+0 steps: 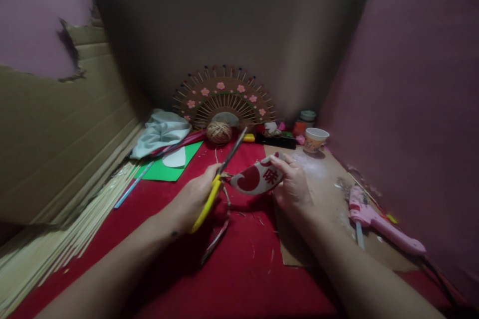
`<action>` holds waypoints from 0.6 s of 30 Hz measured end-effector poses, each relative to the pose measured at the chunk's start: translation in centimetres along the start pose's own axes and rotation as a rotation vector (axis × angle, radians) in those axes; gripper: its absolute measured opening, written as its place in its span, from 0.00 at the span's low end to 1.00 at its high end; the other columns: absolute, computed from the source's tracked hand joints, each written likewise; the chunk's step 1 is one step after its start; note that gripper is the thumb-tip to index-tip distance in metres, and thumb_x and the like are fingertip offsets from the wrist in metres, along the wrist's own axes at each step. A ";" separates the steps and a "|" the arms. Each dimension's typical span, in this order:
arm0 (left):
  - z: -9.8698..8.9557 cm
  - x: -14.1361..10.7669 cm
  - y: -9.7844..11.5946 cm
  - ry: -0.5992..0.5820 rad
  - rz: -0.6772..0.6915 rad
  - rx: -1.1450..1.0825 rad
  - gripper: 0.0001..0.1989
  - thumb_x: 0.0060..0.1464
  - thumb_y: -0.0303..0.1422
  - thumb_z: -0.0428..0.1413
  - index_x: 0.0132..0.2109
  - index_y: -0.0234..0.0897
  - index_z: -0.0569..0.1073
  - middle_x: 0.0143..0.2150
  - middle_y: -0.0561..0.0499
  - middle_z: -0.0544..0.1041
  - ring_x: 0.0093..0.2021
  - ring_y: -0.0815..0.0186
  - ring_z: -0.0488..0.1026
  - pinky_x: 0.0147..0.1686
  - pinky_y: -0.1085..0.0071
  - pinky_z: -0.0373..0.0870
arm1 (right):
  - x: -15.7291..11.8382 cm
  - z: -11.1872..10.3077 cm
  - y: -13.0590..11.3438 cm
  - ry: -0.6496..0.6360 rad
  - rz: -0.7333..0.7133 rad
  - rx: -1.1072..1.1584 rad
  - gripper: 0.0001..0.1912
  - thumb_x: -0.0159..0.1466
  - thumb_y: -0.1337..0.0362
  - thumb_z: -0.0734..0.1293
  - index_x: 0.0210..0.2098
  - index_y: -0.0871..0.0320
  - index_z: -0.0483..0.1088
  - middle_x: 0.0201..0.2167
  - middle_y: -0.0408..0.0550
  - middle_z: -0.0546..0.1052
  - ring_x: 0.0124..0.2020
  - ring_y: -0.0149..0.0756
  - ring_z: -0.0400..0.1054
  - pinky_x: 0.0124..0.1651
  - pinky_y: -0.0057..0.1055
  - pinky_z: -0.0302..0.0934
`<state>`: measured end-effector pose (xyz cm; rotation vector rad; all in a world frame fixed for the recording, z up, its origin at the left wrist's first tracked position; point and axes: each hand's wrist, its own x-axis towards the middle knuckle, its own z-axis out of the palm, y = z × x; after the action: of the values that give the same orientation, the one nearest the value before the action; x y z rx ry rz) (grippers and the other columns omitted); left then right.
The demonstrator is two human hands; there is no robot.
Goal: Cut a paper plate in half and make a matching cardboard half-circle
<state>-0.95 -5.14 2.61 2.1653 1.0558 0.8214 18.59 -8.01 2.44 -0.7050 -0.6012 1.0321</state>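
Note:
My left hand (198,194) is closed around yellow-handled scissors (209,204), whose dark blades point up and away. Fingers of my right hand (294,187) grip a curved white piece (256,177) with red shapes and a red printed character; whether it is paper or card I cannot tell. The scissors are close to the left end of that piece, and whether they touch it is unclear. A thin twisted strand (227,214) hangs between my hands down to the red cloth (239,279).
A ball of twine (219,132) sits before a flower-decorated fan (224,90) at the back. Thin sticks (75,237), a green sheet (164,172) and a pale cloth (160,132) lie left. Rightward are a paper cup (316,139), cardboard (299,249) and a pink glue gun (381,222).

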 end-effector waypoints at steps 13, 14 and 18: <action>0.8 -0.2 0.3 -0.286 0.093 0.680 0.24 0.57 0.35 0.39 0.59 0.32 0.48 0.34 0.44 0.74 0.32 0.59 0.73 0.29 0.68 0.66 | -0.7 0.4 -0.9 -0.006 -0.098 -0.163 0.03 0.50 0.69 0.61 0.20 0.58 0.65 0.19 0.40 0.71 0.20 0.28 0.62 0.25 0.25 0.57; 0.8 -0.2 0.4 -0.290 0.089 0.710 0.24 0.57 0.35 0.39 0.59 0.31 0.48 0.33 0.44 0.74 0.31 0.58 0.73 0.28 0.68 0.65 | -0.6 0.4 -0.9 -0.005 -0.096 -0.162 0.03 0.49 0.69 0.62 0.20 0.58 0.65 0.19 0.40 0.70 0.20 0.28 0.62 0.24 0.25 0.57; 0.6 -0.3 0.5 -0.324 0.080 0.847 0.27 0.55 0.36 0.40 0.59 0.26 0.48 0.30 0.43 0.74 0.30 0.54 0.74 0.27 0.65 0.65 | -0.4 0.2 -0.5 -0.010 -0.093 -0.146 0.03 0.49 0.69 0.62 0.20 0.58 0.65 0.19 0.39 0.71 0.20 0.27 0.62 0.24 0.24 0.57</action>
<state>-0.36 -5.78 2.52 2.9067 1.2870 -0.0031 18.56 -8.55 2.94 -0.7930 -0.7173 0.9122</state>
